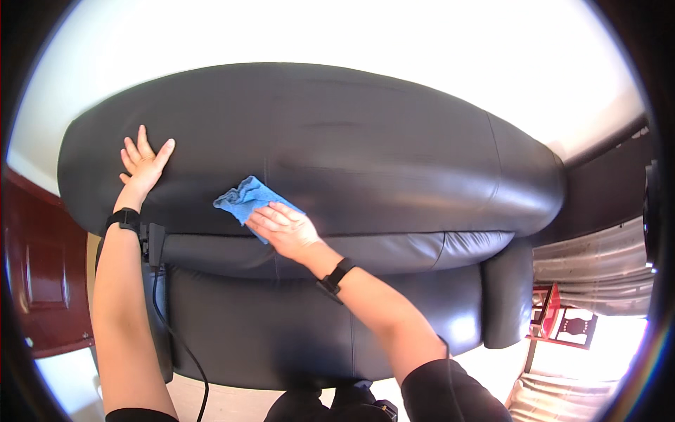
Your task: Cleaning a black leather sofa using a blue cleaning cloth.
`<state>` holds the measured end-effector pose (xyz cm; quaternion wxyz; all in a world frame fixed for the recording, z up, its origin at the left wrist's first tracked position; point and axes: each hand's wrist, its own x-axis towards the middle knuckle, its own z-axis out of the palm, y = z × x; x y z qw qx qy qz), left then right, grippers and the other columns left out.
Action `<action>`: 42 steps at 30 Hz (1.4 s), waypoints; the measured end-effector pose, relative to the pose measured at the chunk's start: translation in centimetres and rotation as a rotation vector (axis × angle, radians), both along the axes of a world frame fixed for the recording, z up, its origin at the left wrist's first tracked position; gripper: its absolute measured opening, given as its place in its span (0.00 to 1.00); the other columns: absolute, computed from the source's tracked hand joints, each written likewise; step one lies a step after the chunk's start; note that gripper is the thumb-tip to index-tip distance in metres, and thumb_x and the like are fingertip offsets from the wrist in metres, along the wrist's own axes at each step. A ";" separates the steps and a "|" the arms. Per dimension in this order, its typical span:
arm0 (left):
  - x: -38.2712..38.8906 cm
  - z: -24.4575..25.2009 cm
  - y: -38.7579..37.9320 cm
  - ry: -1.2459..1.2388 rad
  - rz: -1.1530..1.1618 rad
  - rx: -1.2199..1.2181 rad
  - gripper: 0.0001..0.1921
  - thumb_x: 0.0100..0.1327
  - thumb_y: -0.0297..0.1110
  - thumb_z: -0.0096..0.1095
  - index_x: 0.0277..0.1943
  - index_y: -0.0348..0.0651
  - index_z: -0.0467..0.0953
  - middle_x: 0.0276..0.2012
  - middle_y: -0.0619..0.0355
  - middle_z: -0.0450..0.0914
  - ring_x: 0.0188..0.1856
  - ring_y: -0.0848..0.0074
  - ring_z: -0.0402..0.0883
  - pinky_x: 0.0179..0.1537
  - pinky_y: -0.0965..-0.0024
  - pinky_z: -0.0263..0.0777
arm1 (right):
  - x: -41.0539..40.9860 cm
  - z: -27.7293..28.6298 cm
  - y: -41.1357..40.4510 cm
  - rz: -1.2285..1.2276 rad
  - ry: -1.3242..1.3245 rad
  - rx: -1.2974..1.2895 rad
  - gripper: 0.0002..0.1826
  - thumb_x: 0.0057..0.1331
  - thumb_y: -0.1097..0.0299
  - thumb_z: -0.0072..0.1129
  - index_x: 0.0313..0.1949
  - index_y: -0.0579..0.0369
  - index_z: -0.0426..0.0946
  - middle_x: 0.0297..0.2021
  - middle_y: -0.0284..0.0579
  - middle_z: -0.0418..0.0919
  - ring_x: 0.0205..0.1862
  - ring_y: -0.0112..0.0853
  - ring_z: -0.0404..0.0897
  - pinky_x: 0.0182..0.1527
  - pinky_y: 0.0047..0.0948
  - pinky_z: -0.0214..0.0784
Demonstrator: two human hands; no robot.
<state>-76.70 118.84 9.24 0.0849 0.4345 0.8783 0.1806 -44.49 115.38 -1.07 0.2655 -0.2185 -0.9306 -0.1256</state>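
A black leather sofa (369, 153) spans the view, its wide backrest in front of me. On the left part of that backrest lies my left hand (143, 158), fingers spread and holding nothing. My right hand (282, 227) presses a blue cloth (245, 199) to the lower middle of the backrest. The cloth is bunched at its left end, and part of it is hidden under my fingers. Both wrists wear black bands, and a black device with a cable (182, 343) is at the left wrist.
A white wall (337, 31) rises behind the sofa. At the left is a dark red panelled door (47, 269). Past the right armrest (507, 295) are a red wooden chair (575, 326) and pale curtains (596, 264). The seat (253, 327) lies between me and the backrest.
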 end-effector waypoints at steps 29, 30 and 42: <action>-0.5 -0.1 0.3 0.062 -0.001 0.026 0.53 0.51 0.80 0.44 0.73 0.62 0.37 0.73 0.48 0.29 0.74 0.53 0.25 0.64 0.32 0.28 | 20.3 0.5 4.5 -1.302 1.567 -0.899 0.51 0.65 0.33 0.41 0.68 0.70 0.41 0.69 0.58 0.49 0.70 0.45 0.53 0.67 0.36 0.47; 0.3 0.0 1.0 0.049 0.000 0.043 0.54 0.49 0.80 0.45 0.73 0.63 0.37 0.73 0.48 0.29 0.74 0.54 0.24 0.64 0.32 0.27 | 19.1 -0.8 4.4 -1.193 1.576 -0.905 0.51 0.65 0.32 0.39 0.67 0.70 0.44 0.68 0.57 0.52 0.69 0.44 0.55 0.67 0.35 0.48; 1.5 0.8 0.9 0.007 -0.004 -0.008 0.57 0.46 0.83 0.44 0.73 0.65 0.34 0.73 0.48 0.26 0.74 0.56 0.22 0.65 0.34 0.25 | -6.7 -0.7 -0.1 -0.384 2.019 -1.995 0.22 0.49 0.83 0.53 0.46 0.63 0.65 0.40 0.44 0.71 0.40 0.33 0.72 0.45 0.32 0.65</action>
